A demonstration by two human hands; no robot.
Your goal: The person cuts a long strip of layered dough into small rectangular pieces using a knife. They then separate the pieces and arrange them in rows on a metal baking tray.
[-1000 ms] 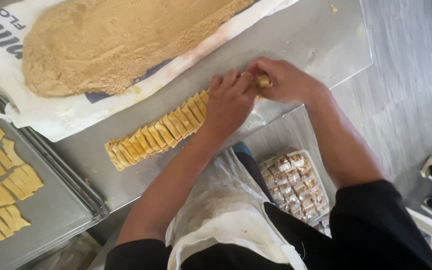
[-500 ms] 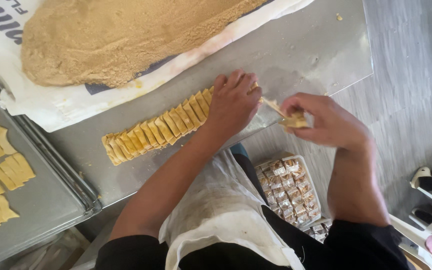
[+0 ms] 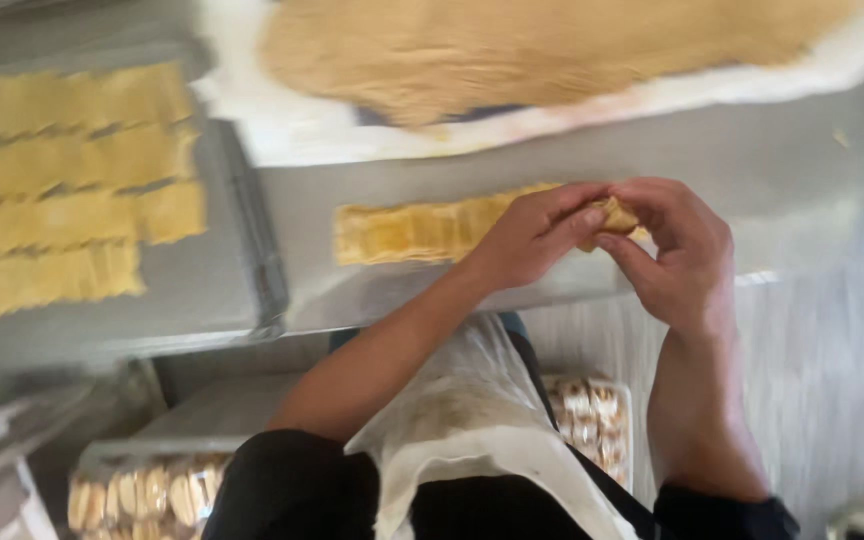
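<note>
Head view is motion-blurred, so I'm reading coarse detail only.

Far left: metal tray (image 3: pixel 222 290) holding rows of flat yellow pastry pieces (image 3: pixel 62 190), laid side by side in four bands.

Lower left, under the table edge: a clear pack of pale biscuits (image 3: pixel 142 495), too blurred to tell more.

Top centre: white sheet (image 3: pixel 302 135) with a big mound of tan crumb mix (image 3: pixel 512 45) spread on it.

Centre: steel table (image 3: pixel 752 150). On it I see a row of yellow pastry strips (image 3: pixel 412 230), packed edge to edge, running toward my hands.

My left hand (image 3: pixel 532 235) sits at the right end of that row, fingers curled, thumb and fingertips pinching a small folded pastry piece (image 3: pixel 614 215). The piece is held just above the table at the row's end.

My right hand (image 3: pixel 682 255) meets the left from the other side, fingers wrapped narrow around the same piece. Both hands are closed on it, touching each other.

Below: white apron (image 3: pixel 472 420), black sleeves. Lower right of it, a tray of wrapped sweets (image 3: pixel 592 415) under the table.
</note>
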